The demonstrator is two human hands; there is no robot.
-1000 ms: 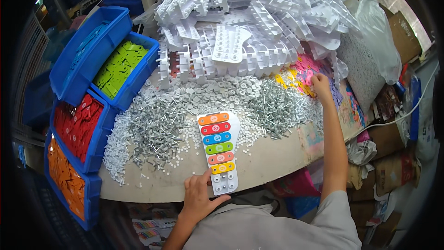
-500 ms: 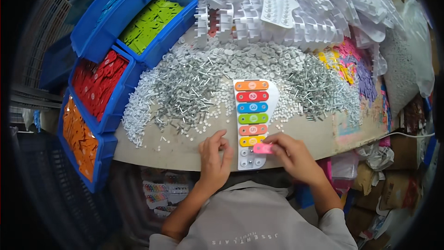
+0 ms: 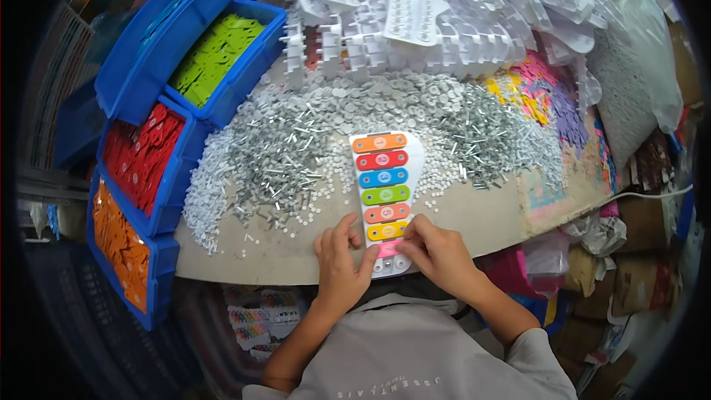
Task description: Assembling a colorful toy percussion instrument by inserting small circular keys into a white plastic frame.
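- far left: blue bins (image 3: pixel 164 270) with raised rims hold orange bars (image 3: pixel 122 244), red bars (image 3: pixel 144 152) and green bars (image 3: pixel 215 59); small pale printed marks show on the red bars.
- left on the table (image 3: pixel 289 263): white pegs (image 3: pixel 206 196) and metal pins (image 3: pixel 270 170) lie in loose heaps; a strip of tabletop shows between them and the curved front edge.
- left hand (image 3: pixel 341 255): half open, fingers loosely bent and apart from the thumb; thumb tip at the left end of the pink bar (image 3: pixel 388 250); no grip visible.
- center: the white base (image 3: pixel 416 167) lies flat, its lower end at the front edge; six bars in orange, red, blue, green, coral and yellow cross it, each with a round printed mark. the pink bar lies across it just below the yellow one.
- center, below: the gray shirt (image 3: pixel 392 359) bears a row of inverted lettering.
- right hand (image 3: pixel 444 255): fingers bent, thumb and forefinger close together at the pink bar's right end; cannot tell whether they pinch it.
- right: tabletop shows between this hand and a second pin heap (image 3: pixel 481 137); purple bars (image 3: pixel 569 118) lie beyond, toward the right edge.
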